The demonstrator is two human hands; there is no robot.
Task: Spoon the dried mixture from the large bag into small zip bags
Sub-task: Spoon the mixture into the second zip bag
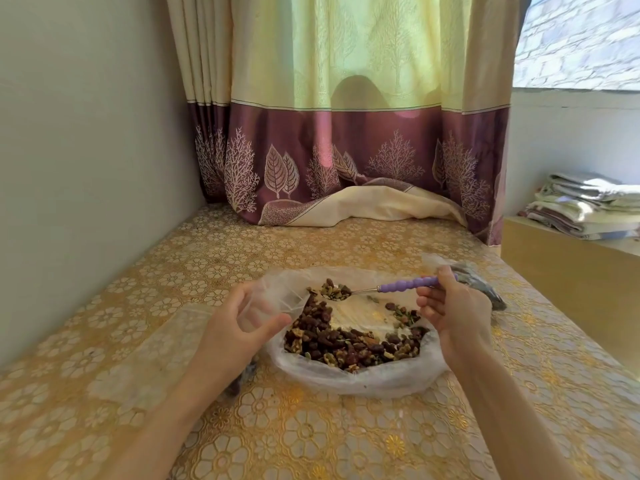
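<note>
The right hand pinches a purple-handled spoon, loaded, level over the large bag on the table; the left hand, fingers curled, holds a small zip bag open.

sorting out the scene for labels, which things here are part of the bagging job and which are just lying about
Part of the job:
- large bag of dried mixture
- spoon, loaded, held in the right hand
- small zip bag in the left hand

Just lying about:
- curtain
- folded cloths
- floral table cover
</note>
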